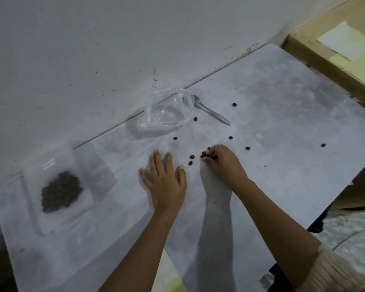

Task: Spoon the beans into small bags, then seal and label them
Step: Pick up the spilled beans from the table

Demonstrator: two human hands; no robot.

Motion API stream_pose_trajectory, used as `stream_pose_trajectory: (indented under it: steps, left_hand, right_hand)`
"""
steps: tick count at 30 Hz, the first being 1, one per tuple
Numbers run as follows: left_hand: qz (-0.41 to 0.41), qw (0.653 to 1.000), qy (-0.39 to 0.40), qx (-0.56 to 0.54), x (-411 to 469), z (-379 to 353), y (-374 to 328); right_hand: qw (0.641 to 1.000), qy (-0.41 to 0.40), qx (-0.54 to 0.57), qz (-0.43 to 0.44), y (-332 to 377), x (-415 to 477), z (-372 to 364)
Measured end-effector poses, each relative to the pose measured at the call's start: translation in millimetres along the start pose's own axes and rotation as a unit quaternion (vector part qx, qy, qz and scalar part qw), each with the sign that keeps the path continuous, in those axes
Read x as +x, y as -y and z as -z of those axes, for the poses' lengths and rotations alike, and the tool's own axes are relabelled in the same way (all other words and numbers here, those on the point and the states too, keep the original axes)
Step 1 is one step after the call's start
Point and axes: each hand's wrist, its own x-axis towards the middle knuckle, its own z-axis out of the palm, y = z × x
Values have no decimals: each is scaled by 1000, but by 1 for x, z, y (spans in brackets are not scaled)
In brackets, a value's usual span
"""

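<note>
Left hand [164,182] flat on the table [282,127], fingers spread. Right hand [223,163] fingers pinch loose beans [208,155]. Filled bag [57,188] near left; empty bag [167,112] and spoon [211,111] far.

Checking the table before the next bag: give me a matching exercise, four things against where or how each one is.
Things:
1. spoon
2. filled bag
3. empty clear bag
4. right hand

States:
A. far left of the table, dark beans inside
B. fingers curled over a cluster of loose beans
C. crumpled near the wall, lying over the spoon's bowl
D. lying on the table, handle pointing right and toward the person

Pairs: 1-D, 2-A, 3-C, 4-B
</note>
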Motion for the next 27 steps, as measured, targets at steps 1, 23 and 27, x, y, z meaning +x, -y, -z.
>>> stream_pose_trajectory:
  steps: [1,23,27]
  left_hand:
    - [0,1000,-1,2,0,0,0]
    - [5,1000,-9,8,-1,3,-2]
    - [5,1000,-13,6,0,4,-4]
  right_hand:
    - [1000,4,-7,3,-1,0,0]
    - [973,-61,213,-62,-5,-13,14]
    - [998,-12,53,-4,-8,1,9]
